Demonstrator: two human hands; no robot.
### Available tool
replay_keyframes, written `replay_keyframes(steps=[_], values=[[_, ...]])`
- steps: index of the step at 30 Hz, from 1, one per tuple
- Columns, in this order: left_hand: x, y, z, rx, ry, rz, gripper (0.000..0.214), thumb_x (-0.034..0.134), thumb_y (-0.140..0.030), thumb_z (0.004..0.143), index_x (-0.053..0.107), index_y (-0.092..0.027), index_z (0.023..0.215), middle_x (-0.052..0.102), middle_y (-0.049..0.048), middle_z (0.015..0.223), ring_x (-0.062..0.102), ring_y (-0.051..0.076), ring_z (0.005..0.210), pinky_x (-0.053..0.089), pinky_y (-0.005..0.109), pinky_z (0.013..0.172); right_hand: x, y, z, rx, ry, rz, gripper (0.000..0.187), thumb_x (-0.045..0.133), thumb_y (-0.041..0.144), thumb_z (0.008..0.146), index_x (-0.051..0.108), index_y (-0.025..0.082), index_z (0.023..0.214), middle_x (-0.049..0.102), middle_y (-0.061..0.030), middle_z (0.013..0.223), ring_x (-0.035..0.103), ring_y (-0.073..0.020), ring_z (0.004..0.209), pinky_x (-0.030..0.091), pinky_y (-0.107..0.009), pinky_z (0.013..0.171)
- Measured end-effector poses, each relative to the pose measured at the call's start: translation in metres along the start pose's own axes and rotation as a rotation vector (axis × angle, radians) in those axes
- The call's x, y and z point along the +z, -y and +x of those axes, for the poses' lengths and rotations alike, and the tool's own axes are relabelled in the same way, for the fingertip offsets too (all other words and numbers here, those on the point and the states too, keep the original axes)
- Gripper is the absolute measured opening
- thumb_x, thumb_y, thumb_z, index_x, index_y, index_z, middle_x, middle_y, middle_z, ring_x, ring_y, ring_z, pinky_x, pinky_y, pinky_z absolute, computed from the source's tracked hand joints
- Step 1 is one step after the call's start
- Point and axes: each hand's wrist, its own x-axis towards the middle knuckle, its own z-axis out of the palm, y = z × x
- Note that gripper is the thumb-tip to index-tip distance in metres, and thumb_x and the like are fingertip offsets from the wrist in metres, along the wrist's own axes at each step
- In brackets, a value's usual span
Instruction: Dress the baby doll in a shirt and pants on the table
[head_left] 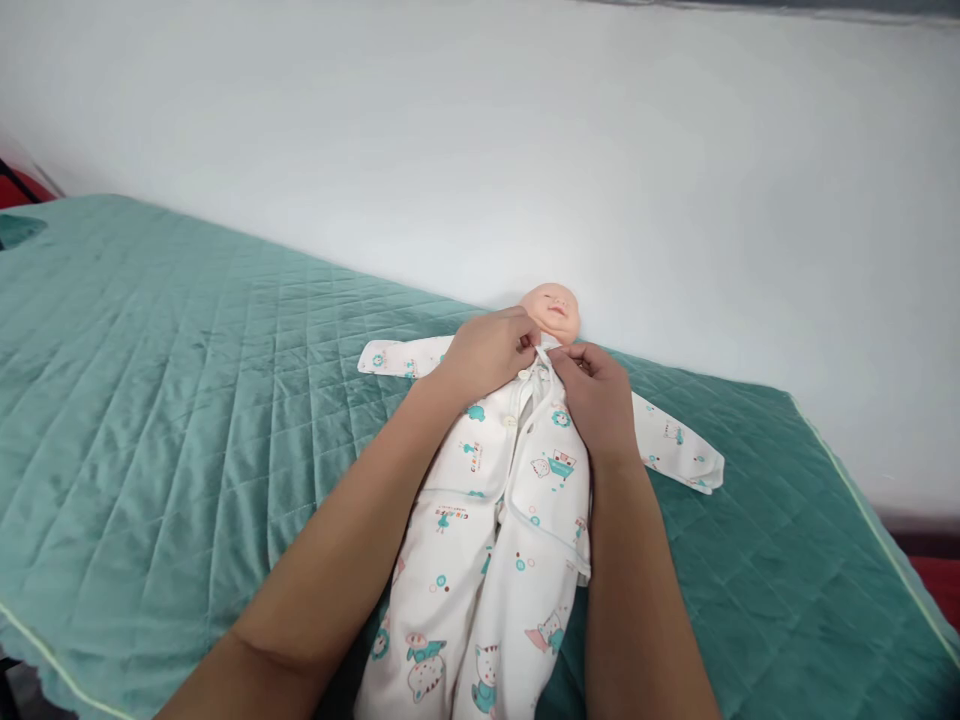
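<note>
Pinching the printed jacket (551,490) by its partly hidden neckline (541,353) in fingers of left hand (489,350) and right hand (602,400), just short of the doll's head (556,312). Cut off nearer, at the trouser legs (442,610). Open over quilted cover (225,340) beside the fingers, up to the wall (600,150).

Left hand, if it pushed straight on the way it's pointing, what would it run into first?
Probably the doll's head, just beyond the collar that the left hand seems to be pinching; depth is hard to judge from this one view.
</note>
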Motion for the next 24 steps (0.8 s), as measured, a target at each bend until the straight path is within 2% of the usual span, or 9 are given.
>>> replay_keyframes(steps=[6,12,17,24], values=[[0.0015,0.0045,-0.0026,-0.006,-0.003,-0.108,0.018,0.053,-0.018,0.088,0.071,-0.02,0.09,0.069,0.0029,0.104,0.062,0.016,0.083,0.045,0.031,0.077,-0.0007,-0.0041,0.002,-0.002,-0.05,0.012,0.018,0.066,0.036,0.08,0.072,0.019,0.084,0.072,-0.0013,0.085,0.06,-0.0168,0.078,0.046,-0.031,0.077],[0.0066,0.0053,-0.0042,0.01,-0.067,-0.114,0.034,0.048,-0.014,0.092,0.073,-0.024,0.112,0.068,0.0043,0.111,0.064,0.017,0.093,0.049,0.032,0.087,-0.0018,-0.0048,0.0024,-0.027,-0.055,-0.001,0.019,0.063,0.032,0.081,0.077,0.021,0.09,0.076,-0.0033,0.096,0.065,-0.0201,0.089,0.047,-0.034,0.085],[0.0063,0.0042,-0.0037,-0.003,-0.056,-0.116,0.037,0.046,-0.013,0.093,0.076,-0.026,0.11,0.069,0.0039,0.112,0.065,0.018,0.103,0.05,0.033,0.096,-0.0033,-0.0023,0.0004,-0.071,-0.02,-0.033,0.022,0.063,0.037,0.085,0.079,0.022,0.091,0.077,-0.0039,0.1,0.066,-0.0213,0.094,0.047,-0.036,0.088],[0.0071,0.0037,-0.006,-0.035,-0.11,-0.127,0.032,0.049,-0.012,0.091,0.076,-0.02,0.107,0.071,0.0054,0.111,0.065,0.018,0.102,0.049,0.032,0.095,-0.007,-0.0016,-0.0011,-0.156,0.078,-0.145,0.021,0.063,0.039,0.087,0.081,0.026,0.089,0.074,-0.0012,0.094,0.065,-0.0212,0.093,0.045,-0.036,0.087]])
